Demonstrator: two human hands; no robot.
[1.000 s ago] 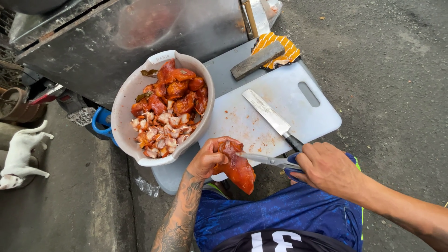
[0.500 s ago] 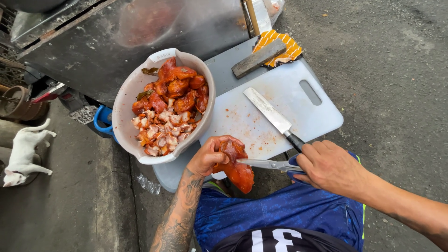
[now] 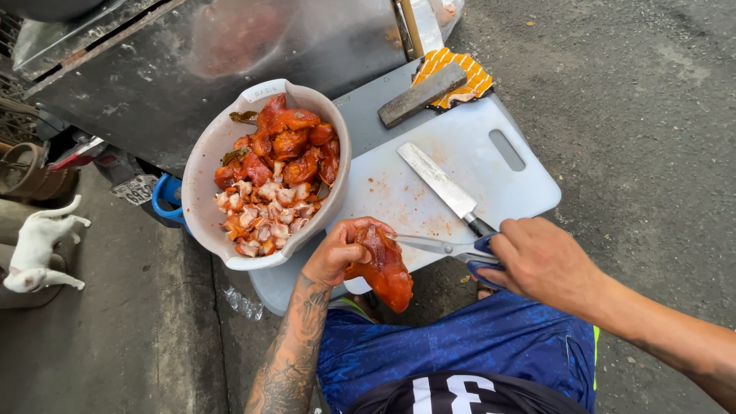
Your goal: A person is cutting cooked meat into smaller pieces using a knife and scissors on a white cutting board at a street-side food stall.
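Nearest: left hand (image 3: 337,253) curled tight round a slick reddish piece of cooked meat (image 3: 383,268), held in the air over the lap, just off the near edge of the cutting board (image 3: 468,172). Right hand (image 3: 540,257) closed through the blue handles of the scissors (image 3: 445,247), blades nearly shut & biting into the top of the meat, right by the left fingertips (image 3: 366,228).

Risks, as judged: blades v. close to those fingers, so a slip on greasy skin could nick them. Meat hangs past the board edge w/ nothing under it but blue shorts (image 3: 475,345) & ground, so a cut chunk could drop there. Grip looks slippery too.

Further out: kitchen knife (image 3: 448,190) lying loose on the board, handle end touching the right hand's knuckles; could get knocked or catch the wrist. Pale plastic basin (image 3: 207,165) to the left, full of cut & whole pieces, overhanging the board's left edge; an elbow bump might tip it. Beyond: cleaver-like block (image 3: 422,93) on an orange-striped cloth (image 3: 469,73), metal cart (image 3: 192,61) behind. White small animal (image 3: 34,249) far left on the pavement, well apart.
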